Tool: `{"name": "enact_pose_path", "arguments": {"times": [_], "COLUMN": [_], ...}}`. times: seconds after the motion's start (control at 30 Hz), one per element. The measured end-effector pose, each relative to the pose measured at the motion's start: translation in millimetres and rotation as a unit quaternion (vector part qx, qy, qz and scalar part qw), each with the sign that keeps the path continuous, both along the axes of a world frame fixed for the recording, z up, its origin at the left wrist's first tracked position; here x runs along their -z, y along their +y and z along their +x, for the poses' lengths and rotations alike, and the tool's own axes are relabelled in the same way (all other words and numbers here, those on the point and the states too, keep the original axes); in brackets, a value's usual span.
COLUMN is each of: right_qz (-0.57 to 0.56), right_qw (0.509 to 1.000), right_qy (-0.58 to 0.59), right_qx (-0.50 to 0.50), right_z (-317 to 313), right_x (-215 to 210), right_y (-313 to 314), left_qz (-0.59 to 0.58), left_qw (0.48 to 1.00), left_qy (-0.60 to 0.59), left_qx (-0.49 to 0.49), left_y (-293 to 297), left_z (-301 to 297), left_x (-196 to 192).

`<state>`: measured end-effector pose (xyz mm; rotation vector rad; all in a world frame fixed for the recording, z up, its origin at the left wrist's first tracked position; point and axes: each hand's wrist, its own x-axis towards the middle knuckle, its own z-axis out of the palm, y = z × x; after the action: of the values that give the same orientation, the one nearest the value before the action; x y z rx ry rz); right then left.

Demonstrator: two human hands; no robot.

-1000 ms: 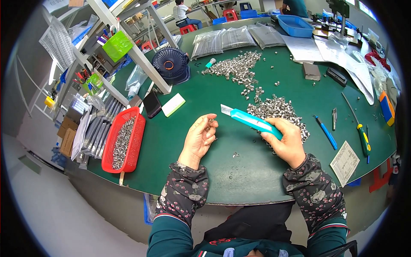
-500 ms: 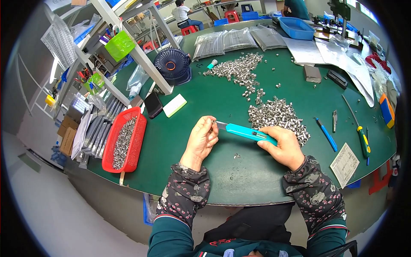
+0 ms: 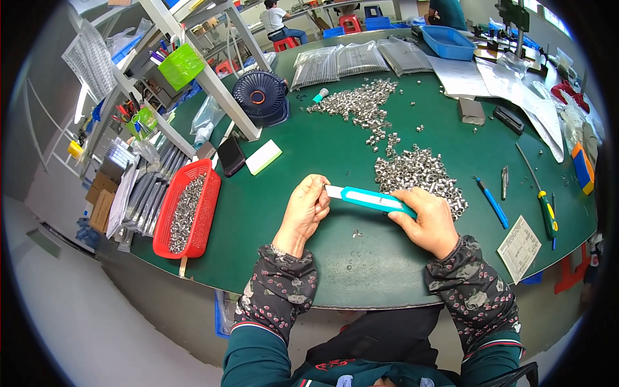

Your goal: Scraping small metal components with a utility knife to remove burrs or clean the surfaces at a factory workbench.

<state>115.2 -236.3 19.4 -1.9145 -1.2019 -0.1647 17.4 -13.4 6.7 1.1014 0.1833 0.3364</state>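
Observation:
My right hand (image 3: pixel 429 222) is closed round the handle of a turquoise utility knife (image 3: pixel 374 198), held level above the table with its blade pointing left. The blade tip meets the fingertips of my left hand (image 3: pixel 303 209), whose thumb and forefinger pinch a small metal ring, now mostly hidden by the fingers. To the right, beyond the knife, lies a heap of small silvery metal rings (image 3: pixel 419 174). A looser heap of similar pieces (image 3: pixel 361 106) spreads farther back. Tiny shavings (image 3: pixel 357 234) dot the green table (image 3: pixel 335 277) between my forearms.
At left stands a red basket (image 3: pixel 209 216) of metal pieces, near a phone (image 3: pixel 230 157), a white-and-green block (image 3: pixel 263 157) and a dark fan (image 3: pixel 260 97). On the right lie a blue pen-like tool (image 3: pixel 493 203), a screwdriver (image 3: pixel 547 213) and a paper slip (image 3: pixel 519 249). Bagged tubes (image 3: pixel 361 60) lie behind.
The knife has rolled in my right hand, so its blade and handle show a brighter face. The ring at my left fingertips is now less visible. Both hands stay nearly in place.

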Motion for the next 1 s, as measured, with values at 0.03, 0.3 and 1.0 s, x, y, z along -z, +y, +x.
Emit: {"name": "enact_pose_path", "arguments": {"times": [0.03,0.3,1.0], "right_qz": [0.002,0.079,-0.003], "right_qw": [0.999,0.993,0.991], "right_qy": [-0.029,-0.070,-0.105], "right_qx": [0.014,0.051,0.085], "right_z": [-2.1,1.5,-5.1], "right_x": [-1.2,2.2,-1.3], "right_y": [0.1,0.0,0.4], "left_qz": [0.000,-0.010,-0.021], "left_qw": [1.000,0.996,0.999], "left_qy": [0.014,0.089,0.017], "left_qx": [-0.005,-0.012,-0.044], "left_y": [0.2,-1.6,4.5], "left_z": [-0.4,-2.0,-1.1], "left_x": [-0.1,-3.2,0.6]}}
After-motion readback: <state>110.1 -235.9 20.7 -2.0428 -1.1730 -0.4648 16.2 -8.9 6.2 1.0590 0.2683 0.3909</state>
